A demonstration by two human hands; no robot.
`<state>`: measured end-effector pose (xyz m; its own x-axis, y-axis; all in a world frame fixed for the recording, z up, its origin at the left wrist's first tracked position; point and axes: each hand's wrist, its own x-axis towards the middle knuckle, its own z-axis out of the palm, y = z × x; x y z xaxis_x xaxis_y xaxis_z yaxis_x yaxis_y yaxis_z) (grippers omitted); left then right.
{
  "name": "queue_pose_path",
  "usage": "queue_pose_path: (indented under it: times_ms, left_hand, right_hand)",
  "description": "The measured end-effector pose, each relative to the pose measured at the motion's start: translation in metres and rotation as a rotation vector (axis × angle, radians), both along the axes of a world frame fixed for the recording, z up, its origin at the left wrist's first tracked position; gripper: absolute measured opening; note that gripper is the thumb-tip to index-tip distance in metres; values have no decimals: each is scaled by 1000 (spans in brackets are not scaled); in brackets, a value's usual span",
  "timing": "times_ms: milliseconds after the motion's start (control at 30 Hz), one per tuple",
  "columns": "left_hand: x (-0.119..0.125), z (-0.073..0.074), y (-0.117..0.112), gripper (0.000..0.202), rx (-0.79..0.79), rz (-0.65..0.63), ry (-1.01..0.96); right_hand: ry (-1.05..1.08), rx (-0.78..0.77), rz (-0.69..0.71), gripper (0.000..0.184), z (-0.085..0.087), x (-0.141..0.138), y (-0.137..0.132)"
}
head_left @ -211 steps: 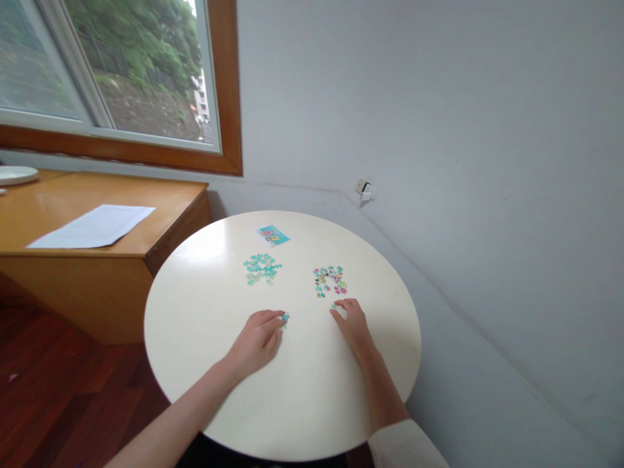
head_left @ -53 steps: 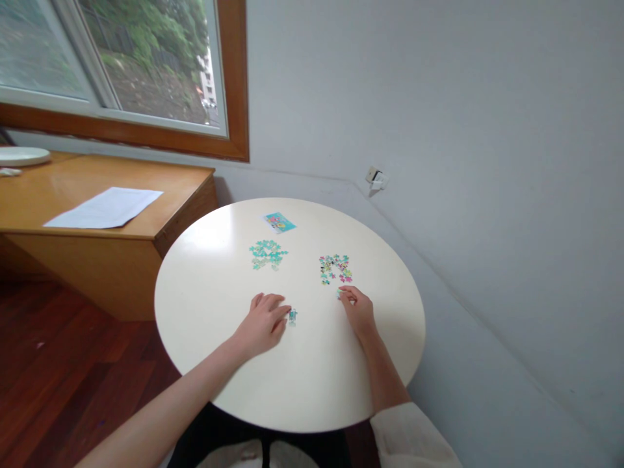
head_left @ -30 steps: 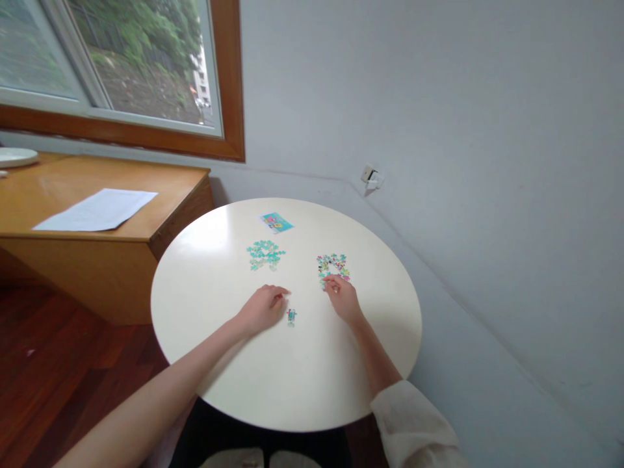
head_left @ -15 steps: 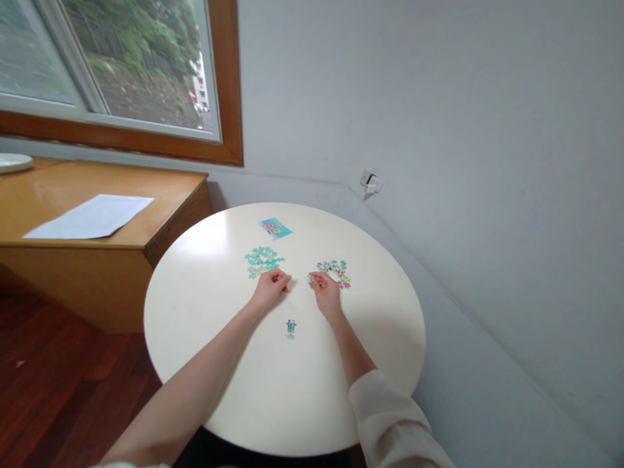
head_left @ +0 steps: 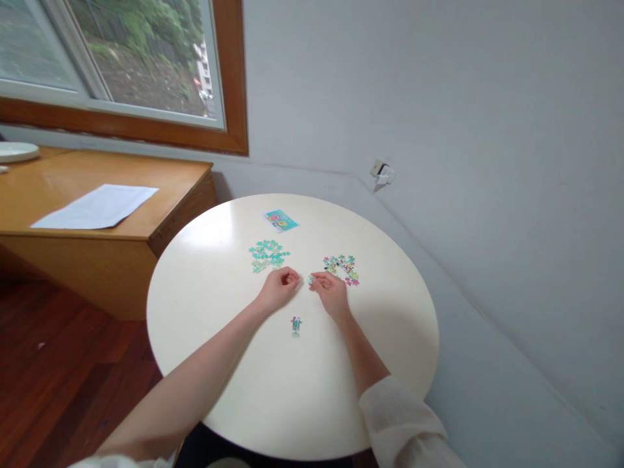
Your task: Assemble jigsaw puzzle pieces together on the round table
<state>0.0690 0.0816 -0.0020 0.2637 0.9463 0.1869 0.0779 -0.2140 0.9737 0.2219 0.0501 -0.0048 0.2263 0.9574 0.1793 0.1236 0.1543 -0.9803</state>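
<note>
Both of my hands rest near the middle of a round cream table [head_left: 205, 364]. My left hand [head_left: 279, 288] is curled, fingertips pinched together just below a pile of teal puzzle pieces [head_left: 268, 254]. My right hand [head_left: 330, 294] is also pinched, holding a small puzzle piece [head_left: 311, 279] at its fingertips, left of a pile of mixed pink and teal pieces [head_left: 342, 268]. The two hands' fingertips almost meet. A small joined bit of puzzle [head_left: 296, 324] lies on the table between my wrists.
A small picture card [head_left: 281, 220] lies at the table's far side. A wooden desk [head_left: 73, 247] with a white sheet of paper [head_left: 95, 206] stands to the left under a window. A grey wall with a socket [head_left: 383, 172] runs along the right.
Both hands moved away from the joined bit, up toward the piles and toward each other. The right hand picked a piece from the mixed pile's edge; the joined bit stays behind them.
</note>
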Motion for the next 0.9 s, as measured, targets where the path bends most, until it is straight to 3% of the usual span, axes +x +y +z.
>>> queue_pose_path:
  times_ms: [367, 900]
  left_hand:
    - [2, -6, -3, 11, 60, -45, 44]
    - [2, -7, -4, 11, 95, -35, 61]
  right_hand:
    - [118, -81, 66, 46, 3, -5, -3]
    - [177, -104, 153, 38, 4, -1, -1]
